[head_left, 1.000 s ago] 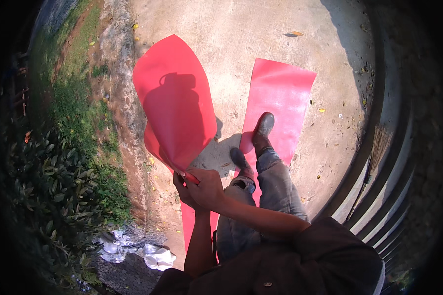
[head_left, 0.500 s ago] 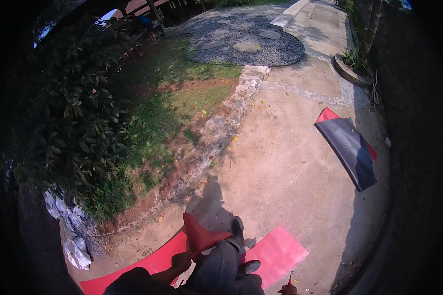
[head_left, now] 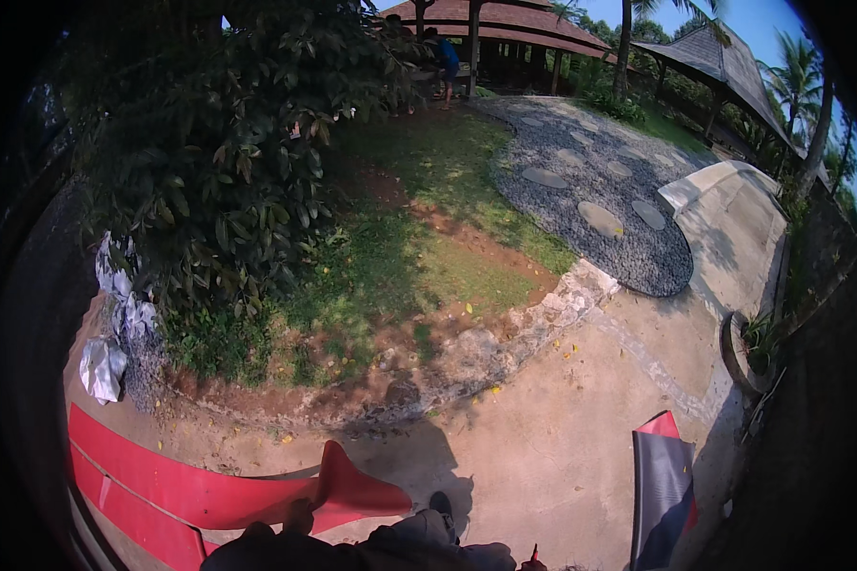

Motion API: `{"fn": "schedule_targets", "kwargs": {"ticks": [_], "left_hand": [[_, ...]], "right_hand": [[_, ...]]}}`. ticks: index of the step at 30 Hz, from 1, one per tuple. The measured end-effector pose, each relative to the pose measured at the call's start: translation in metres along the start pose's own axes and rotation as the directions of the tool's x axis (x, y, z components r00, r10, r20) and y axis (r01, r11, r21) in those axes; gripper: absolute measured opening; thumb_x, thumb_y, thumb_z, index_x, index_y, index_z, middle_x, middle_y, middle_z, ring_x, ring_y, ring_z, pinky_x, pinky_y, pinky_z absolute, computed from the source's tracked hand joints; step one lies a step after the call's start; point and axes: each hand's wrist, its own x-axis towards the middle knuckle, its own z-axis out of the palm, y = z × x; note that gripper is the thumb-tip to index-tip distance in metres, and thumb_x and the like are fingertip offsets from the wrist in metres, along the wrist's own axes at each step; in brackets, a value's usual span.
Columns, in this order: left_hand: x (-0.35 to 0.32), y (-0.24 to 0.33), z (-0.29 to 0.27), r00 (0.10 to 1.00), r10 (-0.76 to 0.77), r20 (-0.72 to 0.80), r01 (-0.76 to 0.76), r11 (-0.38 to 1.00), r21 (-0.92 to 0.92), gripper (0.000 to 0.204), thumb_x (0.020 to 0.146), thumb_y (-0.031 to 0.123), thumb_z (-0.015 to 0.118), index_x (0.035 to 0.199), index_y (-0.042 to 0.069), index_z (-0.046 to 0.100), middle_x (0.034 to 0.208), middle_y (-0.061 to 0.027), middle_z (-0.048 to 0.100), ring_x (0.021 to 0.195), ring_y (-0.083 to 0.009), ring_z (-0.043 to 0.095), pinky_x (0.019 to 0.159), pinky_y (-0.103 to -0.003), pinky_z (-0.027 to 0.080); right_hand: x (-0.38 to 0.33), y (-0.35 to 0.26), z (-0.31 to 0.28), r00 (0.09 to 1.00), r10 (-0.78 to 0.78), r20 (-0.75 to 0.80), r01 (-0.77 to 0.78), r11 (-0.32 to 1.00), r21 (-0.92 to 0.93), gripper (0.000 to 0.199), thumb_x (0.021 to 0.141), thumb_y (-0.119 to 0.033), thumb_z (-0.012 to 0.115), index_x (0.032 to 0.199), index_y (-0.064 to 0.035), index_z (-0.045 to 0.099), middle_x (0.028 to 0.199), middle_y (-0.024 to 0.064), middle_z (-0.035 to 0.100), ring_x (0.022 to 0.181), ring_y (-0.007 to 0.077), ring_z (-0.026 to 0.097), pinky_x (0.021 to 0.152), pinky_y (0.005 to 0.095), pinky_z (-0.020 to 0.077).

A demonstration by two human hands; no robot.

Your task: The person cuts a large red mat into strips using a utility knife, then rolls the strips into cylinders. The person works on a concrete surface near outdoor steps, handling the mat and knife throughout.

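A long red sheet (head_left: 190, 487), smooth like vinyl or rubber matting, stretches over the concrete from the far left toward my legs. My left hand (head_left: 300, 515) is closed on its edge near the right end. Beside that hand the end of the sheet curls up into a raised, folded peak. At the lower edge my right hand (head_left: 533, 564), mostly cut off, grips a slim red object (head_left: 535, 551) pointing upward; its kind cannot be made out. A second red strip (head_left: 133, 504) lies along the near side of the first. My dark shoe (head_left: 441, 504) shows beyond my knee.
A folded dark grey and red sheet (head_left: 662, 485) lies on the concrete path at right. A rough stone kerb (head_left: 467, 362) borders the grass and a leafy bush (head_left: 219, 181). Crumpled silvery sacks (head_left: 103, 369) sit at left. Another person (head_left: 446, 65) stands far back near a roofed building.
My view has swung up and to the left, bringing more of the red sheet and the buildings in. My left hand still grips the sheet; my right hand is now nearer the lower edge.
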Motion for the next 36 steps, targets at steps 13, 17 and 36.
{"fn": "schedule_targets", "kwargs": {"ticks": [13, 17, 36], "left_hand": [[0.031, 0.126, -0.101, 0.489, -0.731, -0.476, 0.161, 0.612, -0.774, 0.021, 0.099, -0.013, 0.052, 0.108, -0.003, 0.068, 0.107, -0.0116, 0.060, 0.086, -0.0196, 0.064, 0.073, -0.032, 0.065], [0.042, 0.136, -0.090, 0.237, -0.786, -0.571, 0.097, 0.604, -0.791, 0.014, 0.105, 0.009, 0.065, 0.104, -0.006, 0.066, 0.093, -0.0120, 0.062, 0.084, -0.0202, 0.063, 0.072, -0.038, 0.060], [0.095, 0.268, -0.212, -0.093, -0.758, -0.646, 0.182, 0.625, -0.759, 0.025, 0.108, 0.020, 0.061, 0.116, -0.002, 0.070, 0.125, -0.0078, 0.065, 0.113, -0.0156, 0.066, 0.086, -0.028, 0.057]], "right_hand": [[0.242, -0.340, 0.165, 0.795, -0.325, 0.513, 0.574, 0.678, -0.459, 0.013, 0.102, -0.016, 0.056, 0.107, -0.0038, 0.059, 0.077, 0.0151, 0.072, 0.053, 0.0244, 0.070, 0.041, 0.0377, 0.0537], [0.282, -0.432, 0.259, 0.761, -0.152, 0.630, 0.539, 0.688, -0.486, 0.020, 0.105, -0.023, 0.053, 0.109, -0.0046, 0.061, 0.080, 0.0146, 0.072, 0.056, 0.0247, 0.070, 0.043, 0.0385, 0.0524], [0.163, -0.624, 0.537, 0.439, 0.217, 0.872, 0.585, 0.667, -0.461, 0.096, 0.099, -0.052, 0.073, 0.172, -0.0295, 0.014, 0.163, 0.0035, 0.047, 0.144, 0.0340, 0.050, 0.108, 0.0643, 0.0413]]}}
